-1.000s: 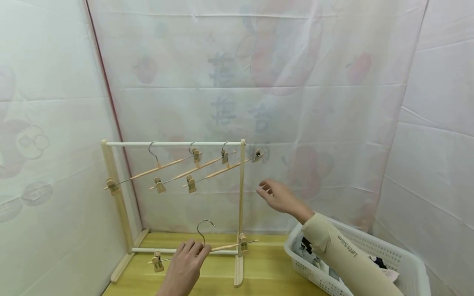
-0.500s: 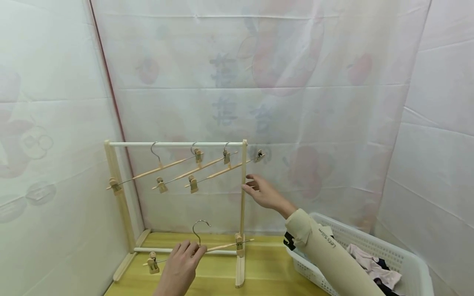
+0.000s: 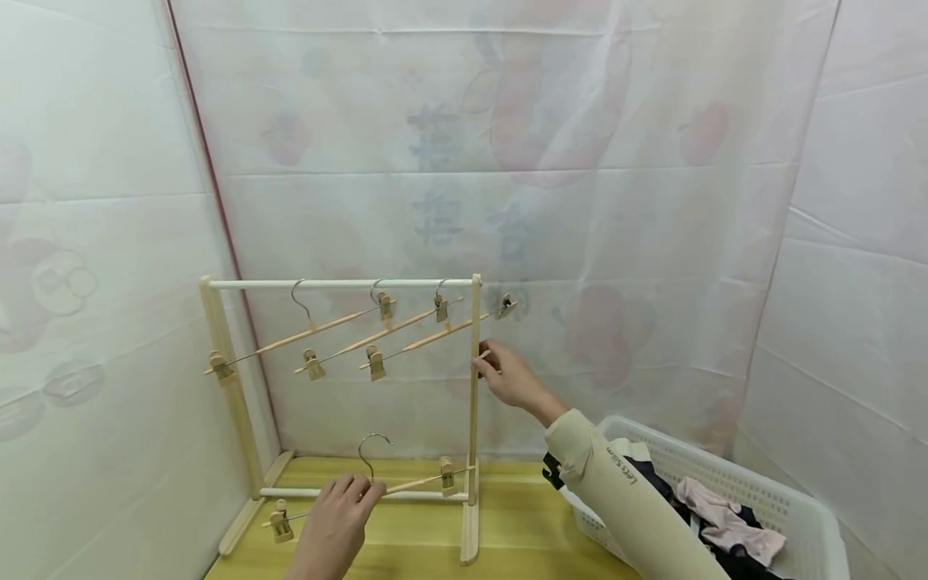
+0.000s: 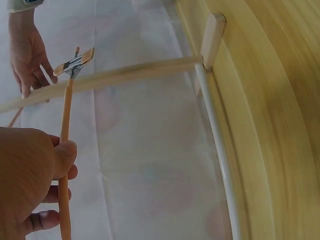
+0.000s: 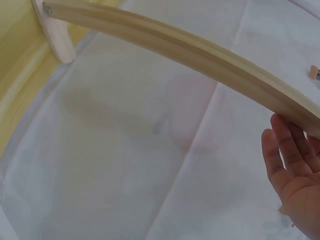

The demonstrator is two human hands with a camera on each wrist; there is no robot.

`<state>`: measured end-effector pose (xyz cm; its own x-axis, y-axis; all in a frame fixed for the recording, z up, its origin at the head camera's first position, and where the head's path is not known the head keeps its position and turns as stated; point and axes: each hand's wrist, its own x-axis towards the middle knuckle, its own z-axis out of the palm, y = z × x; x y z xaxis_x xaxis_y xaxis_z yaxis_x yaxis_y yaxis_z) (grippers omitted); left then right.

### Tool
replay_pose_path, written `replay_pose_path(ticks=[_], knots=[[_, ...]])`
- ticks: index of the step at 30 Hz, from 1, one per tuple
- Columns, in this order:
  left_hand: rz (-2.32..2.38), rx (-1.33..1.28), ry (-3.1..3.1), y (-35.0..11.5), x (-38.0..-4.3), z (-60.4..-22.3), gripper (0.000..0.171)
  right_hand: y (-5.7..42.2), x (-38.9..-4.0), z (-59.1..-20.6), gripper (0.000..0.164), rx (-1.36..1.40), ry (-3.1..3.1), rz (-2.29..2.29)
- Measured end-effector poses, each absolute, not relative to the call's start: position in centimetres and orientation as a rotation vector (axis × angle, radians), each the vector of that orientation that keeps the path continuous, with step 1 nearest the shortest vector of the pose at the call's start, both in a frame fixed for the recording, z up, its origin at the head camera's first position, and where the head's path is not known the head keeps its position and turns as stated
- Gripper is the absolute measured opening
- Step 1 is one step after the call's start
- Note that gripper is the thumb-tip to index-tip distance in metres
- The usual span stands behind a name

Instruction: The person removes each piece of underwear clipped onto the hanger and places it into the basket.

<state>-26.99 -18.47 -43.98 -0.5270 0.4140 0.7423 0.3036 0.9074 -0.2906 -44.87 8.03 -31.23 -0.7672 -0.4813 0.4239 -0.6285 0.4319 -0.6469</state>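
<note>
My left hand [image 3: 335, 524] grips the wooden bar of a clip hanger [image 3: 413, 485] low in front of the rack. Its metal hook points up, and a wooden clip sits near each end. In the left wrist view, thumb and fingers wrap the bar [image 4: 65, 120]. A small wooden garment rack [image 3: 341, 283] bears several hangers, in part hidden; three clip hangers [image 3: 387, 329] hang slanted from its white top rail. My right hand [image 3: 511, 374] holds the rack's right post [image 3: 474, 419] partway up, thumb in front; in the right wrist view fingertips touch the post [image 5: 200, 60].
A white perforated basket [image 3: 819, 524] at the right holds clothes, among them a pale pink garment [image 3: 725, 515] and dark ones. The rack stands on a yellow wood-grain tabletop [image 3: 536, 515]. Pale printed sheets [image 3: 616, 242] wall the back and both sides.
My right hand has moved left and slightly down from the air beside the rack onto its right post. The hanger in my left hand has shifted a little to the left.
</note>
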Motion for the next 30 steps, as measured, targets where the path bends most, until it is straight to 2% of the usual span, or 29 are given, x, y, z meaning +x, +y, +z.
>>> replay_pose_path(ticks=[16, 24, 30], knots=[[0.129, -0.412, -2.14, -26.0, -30.2, -42.5, 0.03, 8.5, -45.4, -31.1, 0.02, 1.007, -2.524, 1.24], [0.097, -0.327, -2.203, -30.8, -30.6, -41.6, 0.04, 8.3, -45.5, -31.0, 0.018, 1.013, -2.526, 1.254], [0.133, -0.287, -2.161, -33.6, -30.5, -40.6, 0.03, 8.3, -45.5, -31.2, 0.019, 1.003, -2.542, 1.273]])
